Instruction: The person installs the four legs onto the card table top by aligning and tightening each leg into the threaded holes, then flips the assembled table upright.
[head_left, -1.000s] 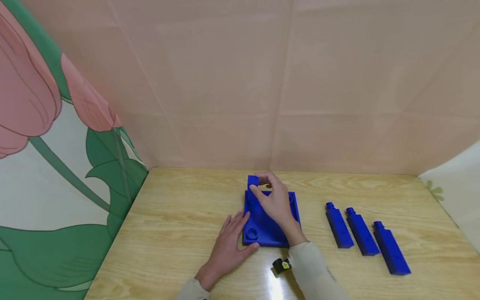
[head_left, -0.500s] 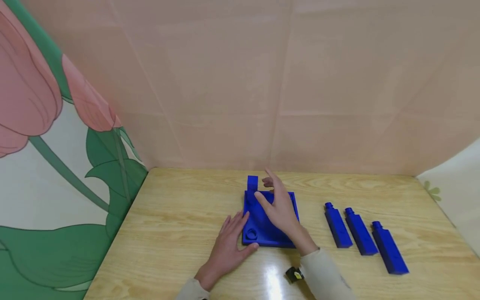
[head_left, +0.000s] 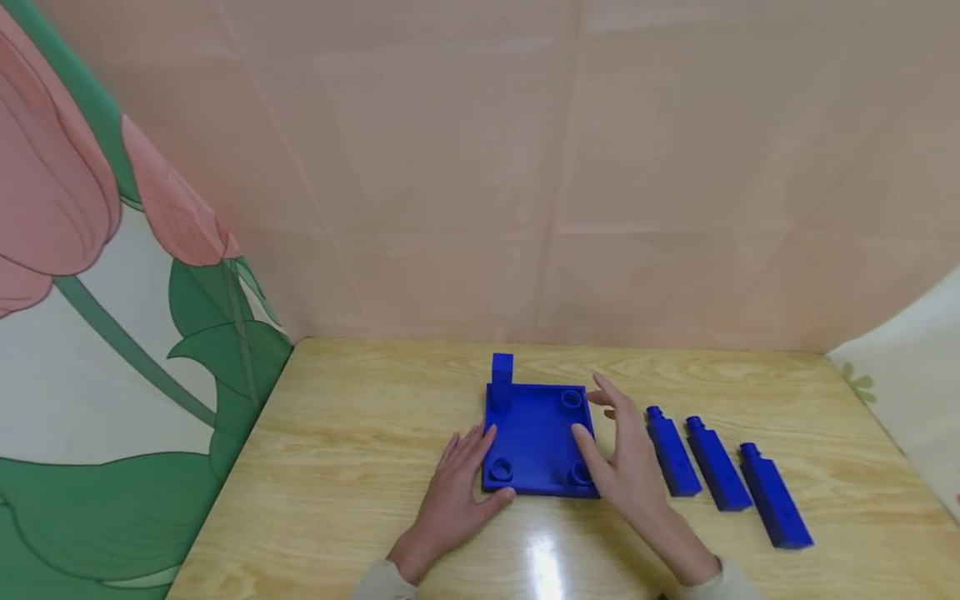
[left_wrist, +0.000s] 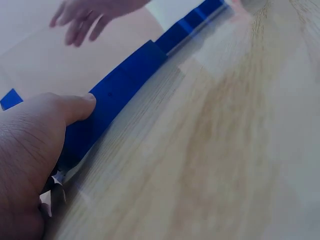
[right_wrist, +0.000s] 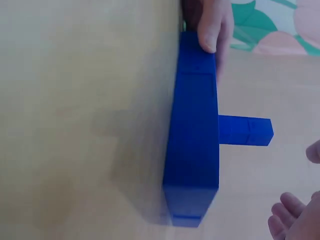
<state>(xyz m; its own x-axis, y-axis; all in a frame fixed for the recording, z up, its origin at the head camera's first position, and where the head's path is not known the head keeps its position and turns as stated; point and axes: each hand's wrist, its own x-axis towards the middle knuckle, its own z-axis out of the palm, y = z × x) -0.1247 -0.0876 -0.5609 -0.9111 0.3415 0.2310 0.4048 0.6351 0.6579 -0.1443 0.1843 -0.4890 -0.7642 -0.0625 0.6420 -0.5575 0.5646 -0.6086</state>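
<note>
A blue square base (head_left: 534, 437) with a raised rim and round sockets in its corners lies on the table. One blue square post (head_left: 502, 379) stands upright at its far left corner. My left hand (head_left: 457, 487) rests against the base's near left corner, fingers along the left side and thumb on the front face, as the left wrist view also shows. Over the base's right edge is my right hand (head_left: 626, 467), holding nothing, its fingers spread and slightly bent. Right of it lie three more blue posts (head_left: 717, 467) with round threaded-looking necks pointing away from me.
The wooden table (head_left: 360, 417) ends at a plain beige cloth backdrop (head_left: 562, 208). A cloth printed with flowers (head_left: 202, 333) hangs along the left side. A pale cloth (head_left: 922, 375) borders the right.
My right hand has let go of the upright post and moved right and nearer, uncovering the sockets on the right. The post stays standing in its corner; my left hand has stayed in place.
</note>
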